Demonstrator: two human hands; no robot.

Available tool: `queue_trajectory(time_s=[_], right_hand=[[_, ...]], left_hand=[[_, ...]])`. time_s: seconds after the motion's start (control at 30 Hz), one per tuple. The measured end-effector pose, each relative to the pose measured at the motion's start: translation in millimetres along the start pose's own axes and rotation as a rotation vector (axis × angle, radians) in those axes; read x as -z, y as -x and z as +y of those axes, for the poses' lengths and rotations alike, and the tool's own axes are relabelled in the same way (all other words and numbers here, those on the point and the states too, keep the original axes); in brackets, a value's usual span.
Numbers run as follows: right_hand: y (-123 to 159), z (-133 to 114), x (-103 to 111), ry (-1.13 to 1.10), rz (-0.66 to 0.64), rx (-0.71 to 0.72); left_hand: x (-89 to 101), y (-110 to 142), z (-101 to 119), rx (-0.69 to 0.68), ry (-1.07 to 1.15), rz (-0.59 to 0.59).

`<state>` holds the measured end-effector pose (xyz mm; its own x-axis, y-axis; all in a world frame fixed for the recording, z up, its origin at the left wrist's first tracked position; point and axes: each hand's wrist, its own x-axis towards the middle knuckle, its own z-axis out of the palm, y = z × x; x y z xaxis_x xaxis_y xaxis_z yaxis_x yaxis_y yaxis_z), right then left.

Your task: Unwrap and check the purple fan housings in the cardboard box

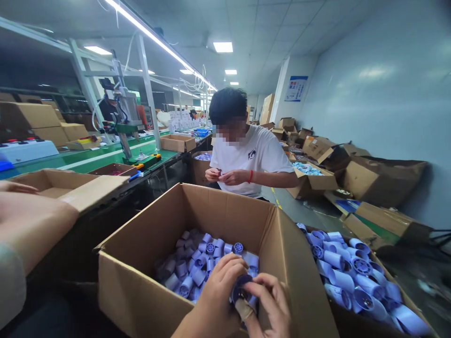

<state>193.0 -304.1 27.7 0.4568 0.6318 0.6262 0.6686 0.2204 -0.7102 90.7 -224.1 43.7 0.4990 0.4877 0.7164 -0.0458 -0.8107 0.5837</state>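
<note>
My left hand (214,300) and my right hand (269,305) meet at the bottom of the view, above the near edge of an open cardboard box (141,244). Both hold one small lavender cylindrical part with a dark round end (240,290). My right thumb has a tan wrap on it. Inside the box lies a heap of several similar lavender parts (200,263). To the right, a second box brims with more lavender parts (352,274).
A person in a white T-shirt (246,159) sits across from me, handling a small piece. A green conveyor bench (88,157) with a press machine (125,117) runs along the left. Open cardboard boxes (380,178) crowd the floor by the right wall. Another person's arm (31,225) shows at left.
</note>
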Motion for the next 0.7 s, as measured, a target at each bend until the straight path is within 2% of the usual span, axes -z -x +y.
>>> queue_trajectory(time_s=[0.07,0.13,0.4,0.57,0.63,0.7], right_hand=[[-2.2,-2.4,1.2,0.157,0.057,0.058],[-3.5,-3.0,1.3,0.247,0.055,0.107],[-1.9,9.5,-2.2,0.354,-0.064,0.195],[-5.7,14.1,0.8,0.447,-0.118,0.309],[-5.5,10.6,0.5,0.466,-0.107,0.283],[-4.3,4.9,-1.5,0.448,-0.072,0.179]], left_hand=[[-4.3,0.8,-0.3,-0.005,0.02,0.024],[-7.6,0.9,-1.5,-0.015,0.035,0.056],[-9.7,-0.9,-8.3,-0.058,0.003,0.084],[-11.2,2.6,-12.0,-0.067,0.009,0.078],[-11.6,3.9,-12.5,-0.059,0.011,0.075],[-11.1,4.5,-12.1,-0.04,0.026,0.075]])
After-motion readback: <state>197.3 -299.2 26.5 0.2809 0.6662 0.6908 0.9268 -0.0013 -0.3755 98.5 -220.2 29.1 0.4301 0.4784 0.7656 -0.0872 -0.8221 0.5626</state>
